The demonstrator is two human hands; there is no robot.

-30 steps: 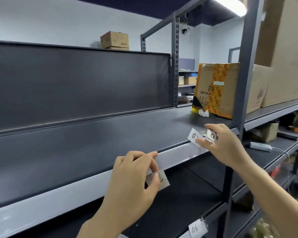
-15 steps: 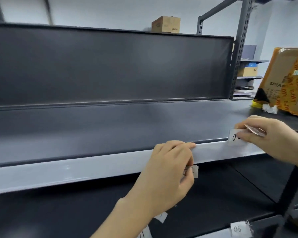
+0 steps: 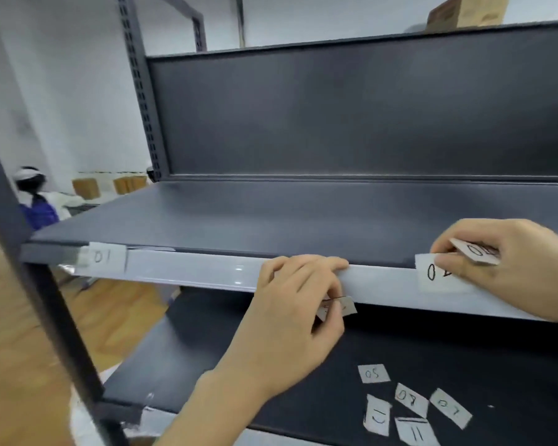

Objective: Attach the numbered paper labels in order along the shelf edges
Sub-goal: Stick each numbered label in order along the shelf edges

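Observation:
A dark shelf has a pale grey front edge strip (image 3: 207, 272). A white paper label marked 01 (image 3: 105, 257) is stuck at the strip's left end. My left hand (image 3: 290, 320) rests its fingertips on the strip's top and pinches a small paper label (image 3: 347, 307) under the thumb, its number hidden. My right hand (image 3: 509, 265) presses a label starting with 0 (image 3: 432, 276) against the strip and holds another paper label (image 3: 475, 251) between its fingers. Several loose numbered labels (image 3: 413, 407) lie on the lower shelf, among them 05, 08 and 11.
A dark perforated upright (image 3: 139, 88) and a near post (image 3: 42, 275) frame the shelf on the left. A person in a blue and white top (image 3: 37, 201) sits far left near cardboard boxes (image 3: 86, 188). A cardboard box (image 3: 464, 11) stands on top.
My view has swung left, so label 01 and the left post are now seen and the taped box at right is gone. Both hands have stayed at the shelf edge with their labels.

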